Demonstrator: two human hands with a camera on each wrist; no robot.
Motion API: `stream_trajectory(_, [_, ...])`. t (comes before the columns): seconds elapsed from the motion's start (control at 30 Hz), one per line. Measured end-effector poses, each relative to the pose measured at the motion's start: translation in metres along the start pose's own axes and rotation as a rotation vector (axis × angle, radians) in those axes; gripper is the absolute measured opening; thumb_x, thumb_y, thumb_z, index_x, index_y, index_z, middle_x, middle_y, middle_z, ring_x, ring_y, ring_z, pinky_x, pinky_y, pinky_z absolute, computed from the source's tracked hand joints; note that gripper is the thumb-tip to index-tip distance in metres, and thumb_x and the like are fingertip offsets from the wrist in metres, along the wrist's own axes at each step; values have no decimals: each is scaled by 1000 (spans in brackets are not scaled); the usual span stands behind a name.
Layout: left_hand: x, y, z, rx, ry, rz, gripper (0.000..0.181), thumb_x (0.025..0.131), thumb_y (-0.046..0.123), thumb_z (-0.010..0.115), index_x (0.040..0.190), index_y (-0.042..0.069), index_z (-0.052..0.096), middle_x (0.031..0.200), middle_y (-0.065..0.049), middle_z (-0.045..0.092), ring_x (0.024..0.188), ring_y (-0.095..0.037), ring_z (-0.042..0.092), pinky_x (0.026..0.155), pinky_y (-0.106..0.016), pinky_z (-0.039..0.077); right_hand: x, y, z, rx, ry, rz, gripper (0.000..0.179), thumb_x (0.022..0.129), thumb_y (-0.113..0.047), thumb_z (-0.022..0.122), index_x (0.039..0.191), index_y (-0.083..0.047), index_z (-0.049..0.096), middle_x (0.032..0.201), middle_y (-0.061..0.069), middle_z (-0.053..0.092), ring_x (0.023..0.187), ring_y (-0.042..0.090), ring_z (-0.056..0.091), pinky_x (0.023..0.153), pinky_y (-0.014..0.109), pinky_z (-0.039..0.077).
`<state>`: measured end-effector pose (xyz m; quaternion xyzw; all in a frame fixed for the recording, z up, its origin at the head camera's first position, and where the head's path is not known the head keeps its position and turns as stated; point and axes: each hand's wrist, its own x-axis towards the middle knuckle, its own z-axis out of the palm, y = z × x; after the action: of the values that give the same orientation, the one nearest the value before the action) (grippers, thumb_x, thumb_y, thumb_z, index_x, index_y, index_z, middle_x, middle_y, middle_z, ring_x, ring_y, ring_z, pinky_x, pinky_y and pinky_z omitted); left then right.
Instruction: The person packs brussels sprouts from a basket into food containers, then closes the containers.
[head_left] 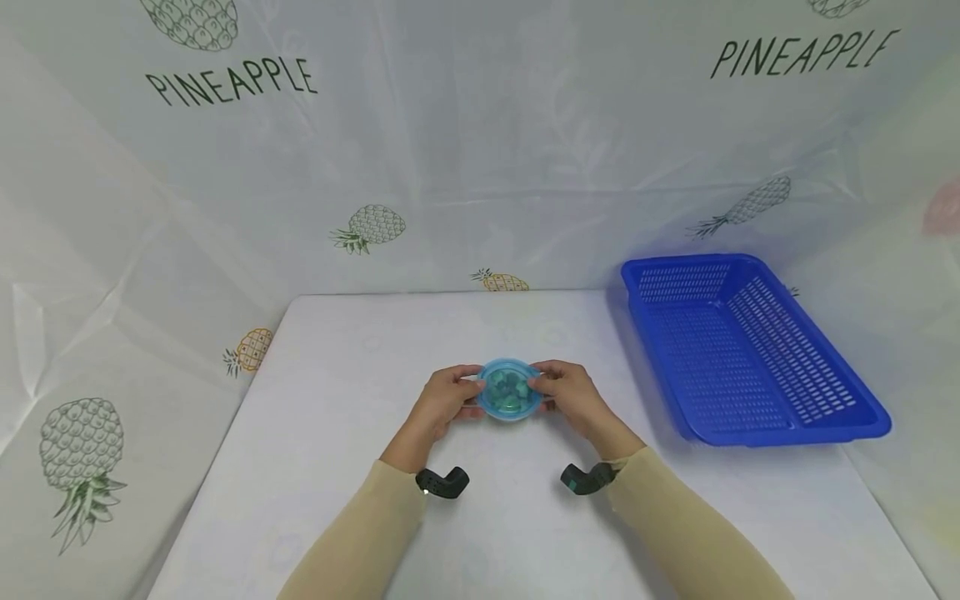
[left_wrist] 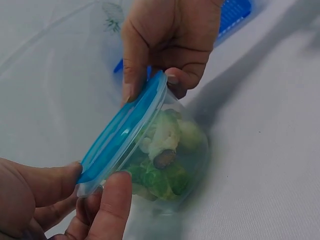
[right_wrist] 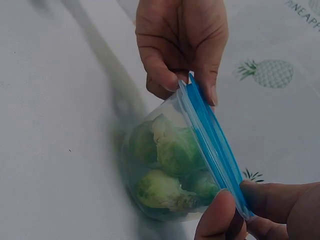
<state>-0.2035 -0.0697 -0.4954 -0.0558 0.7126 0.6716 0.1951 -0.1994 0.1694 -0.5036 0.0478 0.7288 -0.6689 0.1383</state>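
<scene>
A clear round plastic bowl (left_wrist: 196,162) with a translucent blue lid (head_left: 510,390) is between my two hands near the middle of the table. Several Brussels sprouts (right_wrist: 175,150) show through its wall. My left hand (head_left: 447,396) pinches the left edge, thumb on the lid and fingers under the bowl's rim. On the opposite side my right hand (head_left: 573,393) pinches the edge the same way. Both wrist views show the lid lying along the rim, with the bowl tilted in those pictures. Some fingertips are hidden behind the rim.
A blue perforated plastic basket (head_left: 716,367) stands on the right of the white table (head_left: 360,350). Behind and at the sides hangs a white pineapple-print sheet (head_left: 465,125). Each wrist carries a black device (head_left: 444,483) on a band.
</scene>
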Motion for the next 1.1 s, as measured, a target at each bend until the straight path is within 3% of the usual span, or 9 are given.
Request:
stream_trajectory(0.17, [1, 2, 1, -4, -4, -2, 42, 102, 6, 66, 145, 4, 62, 106, -12, 64, 82, -17, 64, 82, -40, 68, 2, 0, 0, 21, 21, 13, 41, 100, -4, 68, 139, 6, 62, 97, 6, 61, 76, 14, 60, 65, 28, 59])
stream_trajectory(0.43, [1, 4, 4, -14, 2, 7, 40, 101, 4, 66, 141, 2, 62, 105, -14, 64, 82, -18, 65, 71, -30, 67, 4, 0, 1, 38, 37, 20, 39, 99, -3, 67, 137, 5, 63, 95, 3, 60, 75, 13, 59, 62, 24, 57])
stream_trajectory(0.7, [6, -1, 4, -37, 16, 19, 38, 100, 1, 68, 137, 0, 64, 98, -12, 66, 72, -15, 61, 65, -28, 65, 5, 4, 1, 53, 32, 17, 38, 100, -3, 68, 137, 6, 63, 93, 2, 61, 76, 12, 59, 63, 25, 57])
stream_trajectory(1.1, [8, -5, 4, -37, 19, 54, 36, 98, -2, 68, 134, -2, 64, 90, -9, 65, 65, -14, 61, 61, -27, 63, 7, 7, 2, 22, 14, -63, 34, 101, 1, 65, 133, 11, 61, 84, 3, 58, 72, 14, 57, 58, 27, 56])
